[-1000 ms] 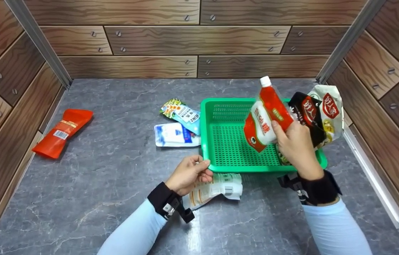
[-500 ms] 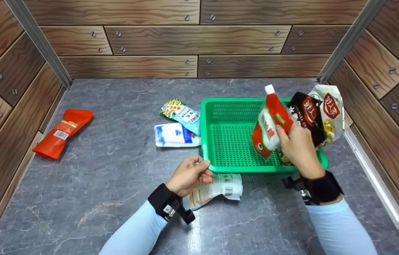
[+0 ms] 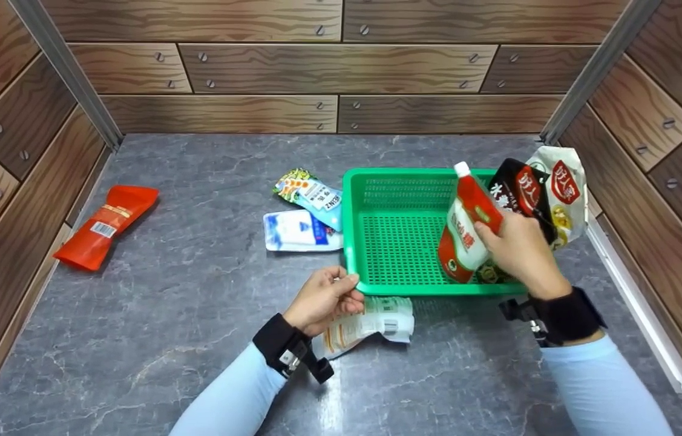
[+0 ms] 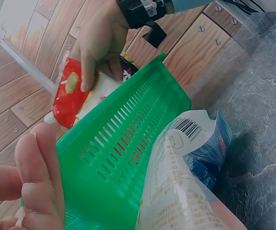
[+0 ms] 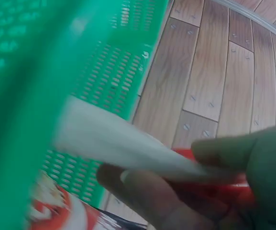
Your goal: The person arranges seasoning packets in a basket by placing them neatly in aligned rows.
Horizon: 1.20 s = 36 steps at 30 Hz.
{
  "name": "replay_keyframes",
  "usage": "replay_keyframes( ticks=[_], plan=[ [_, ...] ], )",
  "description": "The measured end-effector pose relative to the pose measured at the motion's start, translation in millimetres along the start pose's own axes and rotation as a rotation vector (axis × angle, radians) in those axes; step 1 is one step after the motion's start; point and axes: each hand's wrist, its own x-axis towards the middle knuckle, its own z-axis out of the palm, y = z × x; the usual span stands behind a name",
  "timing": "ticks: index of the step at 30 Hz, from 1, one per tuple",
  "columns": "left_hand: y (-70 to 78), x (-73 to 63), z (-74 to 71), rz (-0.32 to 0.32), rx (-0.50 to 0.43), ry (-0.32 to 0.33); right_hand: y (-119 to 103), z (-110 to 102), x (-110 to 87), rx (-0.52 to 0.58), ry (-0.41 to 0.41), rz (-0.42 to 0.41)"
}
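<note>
My right hand grips a red-and-white spouted sugar pouch by its side, thumb in front. The pouch leans inside the green plastic basket, white cap up, its lower end near the basket floor. In the right wrist view, the fingers and thumb pinch the pouch's edge. At the basket's front left corner, my left hand pinches the rim between thumb and fingers. A black pouch and a white pouch with red labels stand at the basket's right end, partly behind the right hand.
Beside the basket's left wall lie a blue Heinz pouch and a white-and-blue packet. A pale packet lies in front, partly under the left hand. An orange-red bag is far left. Wood-patterned walls enclose the grey surface.
My right hand has moved the sugar pouch down and to the right, lower into the basket. The left hand stays at the basket corner.
</note>
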Motion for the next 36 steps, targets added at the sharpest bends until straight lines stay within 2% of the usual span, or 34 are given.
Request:
replay_keyframes(
  ticks=[3,9,15,22,26,31,36],
  plan=[
    [-0.3,0.2,-0.1,0.002,0.000,0.000,-2,-10,1.2,-0.016,-0.049,-0.014],
    [-1.6,-0.6,-0.8,-0.002,0.001,0.007,-6,-26,1.0,-0.019,-0.199,0.021],
    [-2.4,0.8,0.8,-0.002,0.013,0.016,-8,-34,4.7,-0.101,-0.199,-0.007],
    [-1.2,0.7,-0.3,-0.004,0.007,0.021,-14,-48,11.3,-0.154,-0.321,0.024],
    [-1.4,0.2,-1.4,-0.005,-0.002,0.013,-16,-48,13.8,-0.212,-0.330,0.033],
    [-1.8,0.6,-1.3,0.000,-0.002,0.010,-17,-44,13.9,-0.171,-0.318,0.079],
    [-2.8,1.3,-1.2,0.002,-0.004,0.019,-13,-43,13.3,-0.175,-0.294,0.105]
  ],
)
